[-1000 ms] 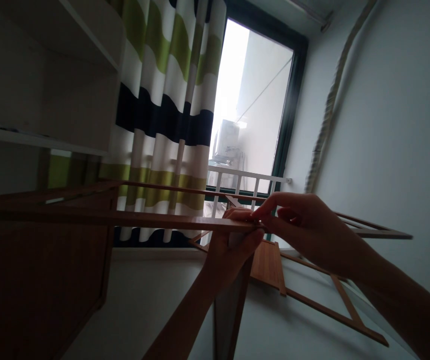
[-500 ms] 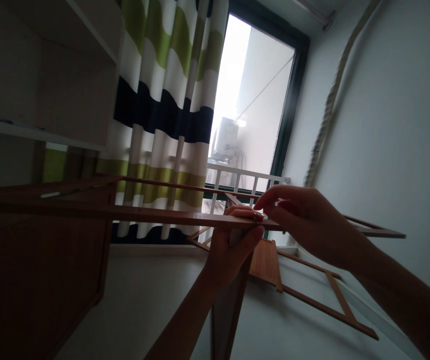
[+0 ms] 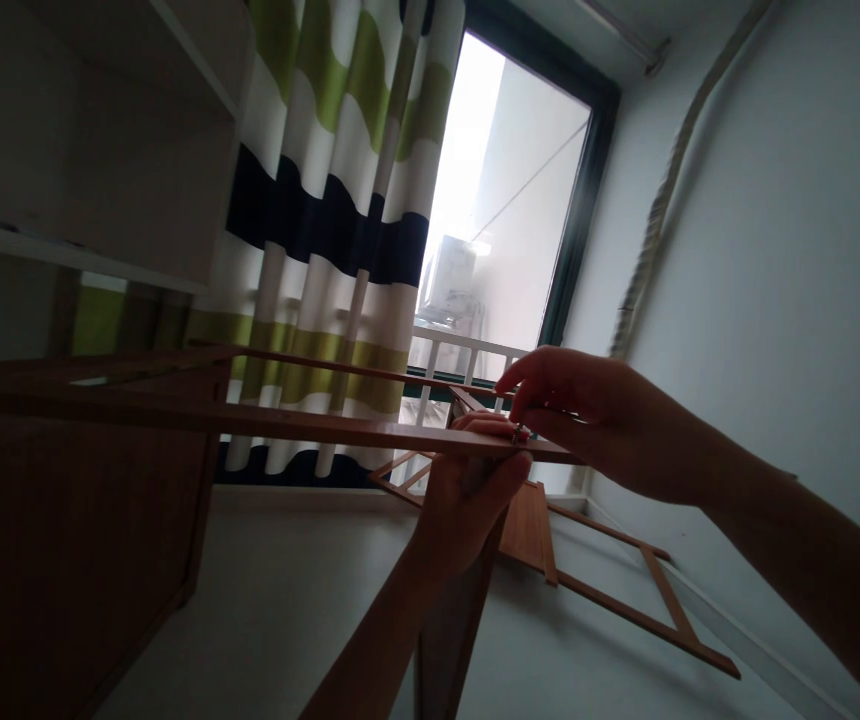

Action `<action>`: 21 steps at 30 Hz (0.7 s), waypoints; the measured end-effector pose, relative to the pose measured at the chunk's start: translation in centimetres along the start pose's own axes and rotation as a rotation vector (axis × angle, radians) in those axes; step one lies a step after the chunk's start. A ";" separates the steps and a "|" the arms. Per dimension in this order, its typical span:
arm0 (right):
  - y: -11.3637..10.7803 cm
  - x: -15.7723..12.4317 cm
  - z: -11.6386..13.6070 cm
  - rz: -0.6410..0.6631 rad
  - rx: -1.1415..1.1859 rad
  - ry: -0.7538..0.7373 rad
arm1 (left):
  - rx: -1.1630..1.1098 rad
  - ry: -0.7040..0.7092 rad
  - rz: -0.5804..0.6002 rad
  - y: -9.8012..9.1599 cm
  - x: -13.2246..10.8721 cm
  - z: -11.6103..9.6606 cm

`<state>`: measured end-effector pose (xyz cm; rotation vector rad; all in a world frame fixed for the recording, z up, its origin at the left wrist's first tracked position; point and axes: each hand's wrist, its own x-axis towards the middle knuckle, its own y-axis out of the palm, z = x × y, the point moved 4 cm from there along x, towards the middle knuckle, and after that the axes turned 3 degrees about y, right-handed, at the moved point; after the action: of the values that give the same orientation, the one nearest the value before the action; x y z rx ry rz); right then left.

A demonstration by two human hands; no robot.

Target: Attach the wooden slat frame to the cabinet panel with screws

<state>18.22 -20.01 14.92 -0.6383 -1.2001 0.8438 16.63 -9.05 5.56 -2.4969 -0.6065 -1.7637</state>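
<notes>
Two hands on it: my left hand [image 3: 467, 490] clamps the wooden rail [image 3: 287, 425] from below, my right hand [image 3: 587, 420] pinches a small screw [image 3: 518, 434]; I'd keep it square.

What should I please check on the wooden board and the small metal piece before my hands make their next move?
1. Left hand grips the wooden board from below at its end: ok.
2. Right hand pinches the small metal piece on the board's top: ok.
3. Metal piece seated straight: cannot tell, too small and dark.
4. Board level: ok, roughly horizontal.
5. Upright panel lined up under the board: cannot tell.
6. Loose wooden frame lies on the floor beyond the hands: ok.
</notes>
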 end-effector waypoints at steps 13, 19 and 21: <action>-0.1 0.4 0.1 -0.011 0.068 0.020 | 0.034 -0.003 0.009 0.0 -0.1 -0.3; -0.3 0.3 0.1 -0.013 0.089 0.065 | 0.016 0.000 0.006 0.1 -0.2 -0.4; -0.2 0.4 0.2 -0.010 0.104 0.058 | 0.020 -0.004 0.007 0.0 -0.2 -0.4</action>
<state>18.10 -19.84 15.36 -0.5681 -1.0986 0.8680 16.23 -9.25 5.54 -2.4875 -0.6114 -1.7416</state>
